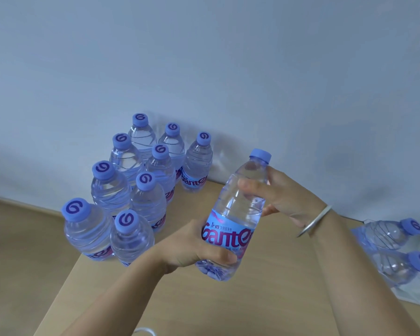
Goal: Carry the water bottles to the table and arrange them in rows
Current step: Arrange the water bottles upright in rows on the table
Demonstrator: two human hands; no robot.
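I hold one clear water bottle (238,207) with a blue cap and a blue-pink label, tilted, above the wooden table (264,299). My left hand (194,248) grips its lower part round the label. My right hand (277,190) grips its upper part just below the cap. Several upright bottles (141,190) of the same kind stand in rows on the table's left part, running from the near edge back to the wall; the third row has just one bottle (197,162) at the back.
Two more bottles (393,248) lie in torn plastic wrap at the right edge of the table. A pale wall (204,69) runs right behind the table. Wooden floor (17,251) shows to the left, below the table's edge.
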